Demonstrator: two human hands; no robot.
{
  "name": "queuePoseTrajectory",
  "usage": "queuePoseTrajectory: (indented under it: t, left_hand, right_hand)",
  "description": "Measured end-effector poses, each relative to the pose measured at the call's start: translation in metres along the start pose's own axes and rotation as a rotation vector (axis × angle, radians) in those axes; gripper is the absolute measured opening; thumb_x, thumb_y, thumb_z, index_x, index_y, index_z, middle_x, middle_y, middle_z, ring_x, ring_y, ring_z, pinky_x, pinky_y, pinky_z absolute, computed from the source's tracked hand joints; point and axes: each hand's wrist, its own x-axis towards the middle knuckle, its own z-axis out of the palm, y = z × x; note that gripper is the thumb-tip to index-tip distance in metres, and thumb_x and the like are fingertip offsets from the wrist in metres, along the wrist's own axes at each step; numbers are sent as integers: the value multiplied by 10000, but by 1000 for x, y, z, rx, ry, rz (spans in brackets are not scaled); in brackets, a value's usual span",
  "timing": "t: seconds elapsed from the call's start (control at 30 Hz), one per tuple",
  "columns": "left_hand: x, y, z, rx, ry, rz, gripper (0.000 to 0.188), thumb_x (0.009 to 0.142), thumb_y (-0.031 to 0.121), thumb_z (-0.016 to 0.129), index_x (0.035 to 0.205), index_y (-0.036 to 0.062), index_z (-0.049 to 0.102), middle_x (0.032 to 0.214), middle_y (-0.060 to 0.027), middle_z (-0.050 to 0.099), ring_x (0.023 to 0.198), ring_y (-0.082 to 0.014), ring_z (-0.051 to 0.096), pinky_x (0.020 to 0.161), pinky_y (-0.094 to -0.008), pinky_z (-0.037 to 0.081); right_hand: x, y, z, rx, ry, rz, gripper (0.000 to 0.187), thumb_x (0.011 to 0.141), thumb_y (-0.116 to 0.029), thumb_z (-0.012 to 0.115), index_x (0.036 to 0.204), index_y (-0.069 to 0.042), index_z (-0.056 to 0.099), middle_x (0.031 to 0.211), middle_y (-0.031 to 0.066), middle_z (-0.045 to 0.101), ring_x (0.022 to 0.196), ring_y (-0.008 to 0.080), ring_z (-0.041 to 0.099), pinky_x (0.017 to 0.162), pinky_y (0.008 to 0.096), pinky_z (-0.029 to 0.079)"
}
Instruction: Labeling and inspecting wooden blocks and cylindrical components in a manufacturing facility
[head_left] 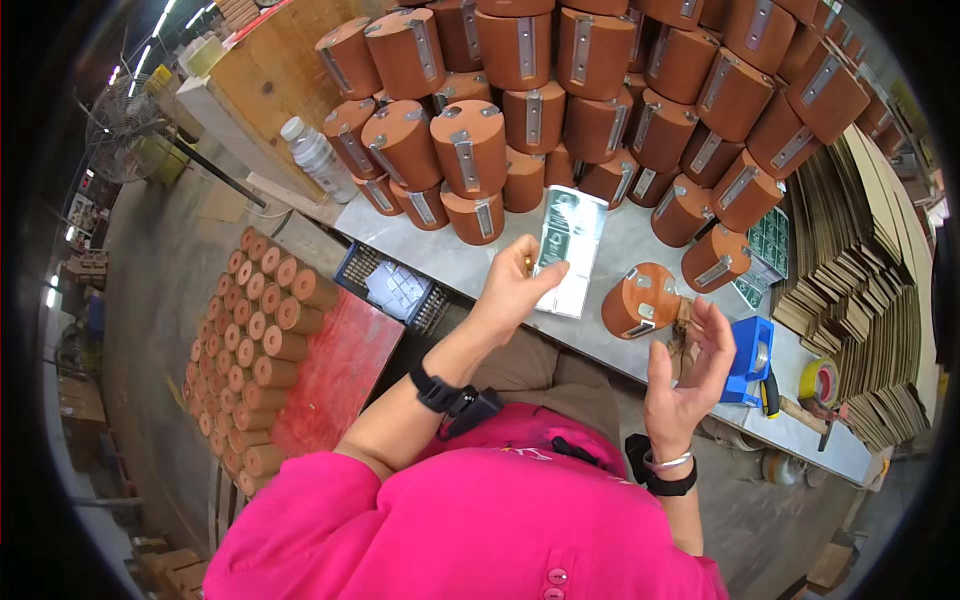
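My left hand (512,288) pinches a strip of green and white labels (572,235) by its left edge, above the grey worktop (440,255). My right hand (688,378) is raised with its fingers apart and nothing visible in it. Just beyond that hand, a reddish-brown cylinder (636,298) with metal fittings rests on the worktop, its dark cut-outs facing up. Another brown cylinder (716,258) with a metal strip stands slightly farther back. Behind both, several similar cylinders (468,150) are stacked in rows.
On the right are a blue tape dispenser (748,360), a yellow tape roll (818,382), a hammer (805,418) and stacked cardboard sheets (850,290). Left are a plastic bottle (318,158), a dark crate (362,272) and tan rolls (265,325) on a red surface.
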Motion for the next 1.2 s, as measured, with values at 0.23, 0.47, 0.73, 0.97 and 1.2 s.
queuePoseTrajectory:
  t: [0.23, 0.47, 0.73, 0.97, 1.2]
  left_hand:
    - [-39, 36, 26, -92, -250, 124, 432, 862, 3, 680, 1227, 19, 450, 1070, -53, 622, 943, -87, 615, 850, -258, 504]
    - [-36, 42, 15, -353, -214, -85, 256, 888, -11, 670, 1112, 4, 546, 1061, -90, 670, 953, -131, 656, 861, -280, 532]
    - [-33, 42, 22, -230, -195, -49, 106, 895, -24, 666, 921, 40, 585, 966, -62, 688, 874, -94, 649, 790, -255, 523]
    - [-40, 53, 30, -135, -256, 52, 127, 870, -39, 676, 912, 33, 579, 925, -26, 662, 854, -71, 631, 753, -221, 508]
    - [-39, 57, 33, 175, -307, 141, 127, 854, -53, 661, 856, 30, 565, 910, 23, 619, 857, -34, 589, 765, -217, 500]
  right_hand:
    - [14, -37, 28, 524, -154, 241, 393, 893, 61, 636, 1197, -15, 399, 1032, 92, 593, 828, 83, 574, 697, 213, 456]
    - [27, -32, 21, 374, -17, 279, 421, 876, 31, 663, 1214, -2, 414, 1013, 107, 612, 892, 127, 602, 680, 248, 475]
    - [37, -50, 17, -246, -117, -344, 235, 721, -46, 777, 937, -33, 686, 965, 94, 651, 970, 293, 588, 860, 388, 421]
    - [38, -47, 15, -277, -186, -403, 159, 751, -57, 749, 898, -50, 688, 883, 64, 671, 852, 254, 613, 777, 363, 387]
    - [43, -42, 4, -176, -248, -378, 88, 770, -35, 712, 853, -29, 684, 824, 62, 676, 750, 248, 612, 752, 354, 392]
